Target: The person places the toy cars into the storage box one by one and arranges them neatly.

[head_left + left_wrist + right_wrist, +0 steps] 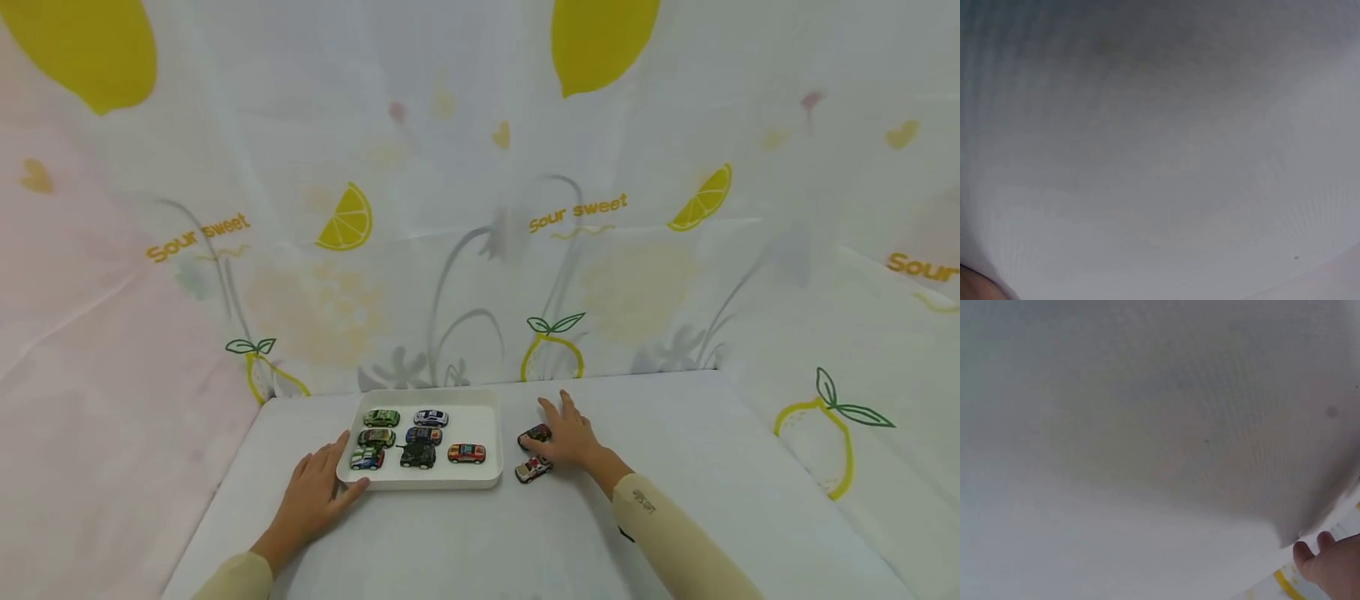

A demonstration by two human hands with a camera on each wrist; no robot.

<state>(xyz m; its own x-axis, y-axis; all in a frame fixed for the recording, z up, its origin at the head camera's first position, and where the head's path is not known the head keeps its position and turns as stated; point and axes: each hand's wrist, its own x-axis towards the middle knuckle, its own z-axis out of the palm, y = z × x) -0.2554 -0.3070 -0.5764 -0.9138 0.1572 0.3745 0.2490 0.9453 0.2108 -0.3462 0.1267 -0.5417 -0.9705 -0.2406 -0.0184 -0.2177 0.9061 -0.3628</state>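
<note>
A shallow white tray [465, 483] holds several toy cars, among them a green car [381, 418], a black one with big wheels [417, 456] and an orange-red one [467, 453]. At the tray's left side lies my left hand [311, 496], fingers straight along the edge and thumb at the front corner. Right of the tray, my right hand [570, 439] reaches over a dark toy car [534, 434] with fingers spread. Its thumb overlaps that car; whether it touches cannot be told. A white-and-red toy car [533, 469] sits just in front of the dark one.
The white-covered table [420, 542] meets a hanging lemon-print cloth [465, 275] behind the tray. More of this cloth hangs at both sides. Both wrist views show mostly blurred white cloth, with part of a hand at a lower corner.
</note>
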